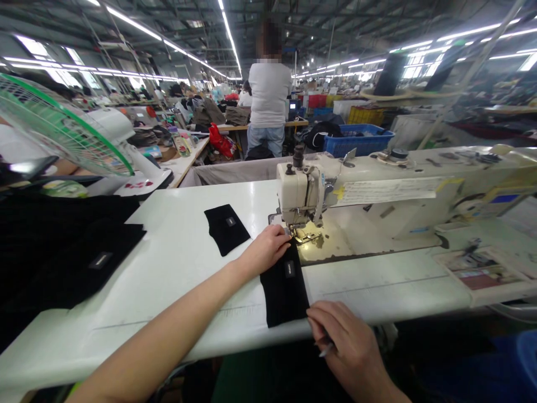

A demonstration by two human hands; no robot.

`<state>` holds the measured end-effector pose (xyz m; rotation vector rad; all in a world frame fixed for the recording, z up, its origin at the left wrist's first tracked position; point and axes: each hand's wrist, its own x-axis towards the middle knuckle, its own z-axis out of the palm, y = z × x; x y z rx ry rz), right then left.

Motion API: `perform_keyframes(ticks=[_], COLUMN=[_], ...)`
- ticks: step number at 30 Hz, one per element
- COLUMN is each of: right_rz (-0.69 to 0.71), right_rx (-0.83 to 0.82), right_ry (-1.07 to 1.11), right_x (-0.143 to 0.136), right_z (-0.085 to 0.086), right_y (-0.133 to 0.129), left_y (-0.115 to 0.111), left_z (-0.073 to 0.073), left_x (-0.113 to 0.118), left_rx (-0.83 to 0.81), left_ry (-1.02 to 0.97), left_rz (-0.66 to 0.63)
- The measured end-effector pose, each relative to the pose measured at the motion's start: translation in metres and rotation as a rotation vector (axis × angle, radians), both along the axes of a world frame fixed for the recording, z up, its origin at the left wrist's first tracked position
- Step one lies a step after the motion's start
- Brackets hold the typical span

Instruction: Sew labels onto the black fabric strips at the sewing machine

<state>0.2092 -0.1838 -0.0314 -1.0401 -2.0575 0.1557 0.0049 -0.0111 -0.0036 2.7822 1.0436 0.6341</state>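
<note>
A black fabric piece (288,296) with a small dark label (290,269) lies on the white sewing table, its far end at the needle of the sewing machine (298,193). Close to the lit presser foot, my left hand (271,246) is closed with its fingertips on the far end of that fabric. My right hand (346,336) pinches the near right corner at the table's front edge. A thin metal tool (326,350), its kind unclear, pokes out from under the right fingers. Left of the needle rests a second black labelled piece (226,229).
Black garments (71,252) are heaped along the table's left side. Behind them stands a green-rimmed fan (71,126). A small parts tray (482,268) sits at the right. Farther back are a blue crate (356,140) and a person in a white shirt (269,92).
</note>
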Motion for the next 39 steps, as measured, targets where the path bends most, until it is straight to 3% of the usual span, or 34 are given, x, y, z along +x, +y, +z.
perform_keyframes(ticks=[17, 31, 35, 39], right_rz=[-0.004, -0.024, -0.028, -0.025], right_rx=[-0.080, -0.160, -0.150, -0.112], right_ry=[-0.026, -0.122, -0.182, -0.219], right_x=[0.001, 0.001, 0.005, 0.009], right_z=[-0.002, 0.008, 0.008, 0.007], right_y=[0.000, 0.006, 0.002, 0.001], left_y=[0.000, 0.004, -0.027, -0.086], left_z=[0.000, 0.004, 0.016, 0.024], left_x=[-0.002, -0.005, -0.002, 0.000], left_rx=[0.043, 0.101, 0.169, 0.039], left_ry=[-0.007, 0.126, 0.219, 0.131], left_rz=[-0.003, 0.037, 0.085, -0.192])
